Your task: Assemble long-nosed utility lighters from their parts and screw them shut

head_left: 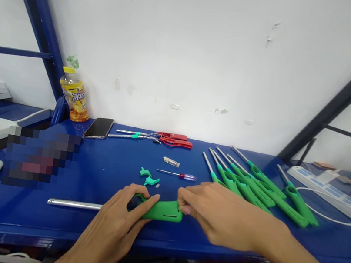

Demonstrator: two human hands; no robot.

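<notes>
A green long-reach lighter (163, 212) lies level near the table's front edge, its metal tube (75, 204) pointing left. My left hand (123, 216) is closed around the front of its handle and covers part of it. At the handle's right end, the bent fingers of my right hand (212, 214) pinch the tip; whether something small is between them is hidden. Just beyond lie two turquoise plastic pieces (151, 181) and a tiny pale part (157, 186). A screwdriver (187, 177) with a clear and red handle and a small clear fuel tank (171, 162) are farther back.
Several green lighters (262, 190) lie fanned out at the right, beside a white power strip (334, 194). Two red lighter bodies (174, 140), a phone (99, 128) and a drink bottle (75, 97) are along the wall. A blurred dark object (41, 155) lies left.
</notes>
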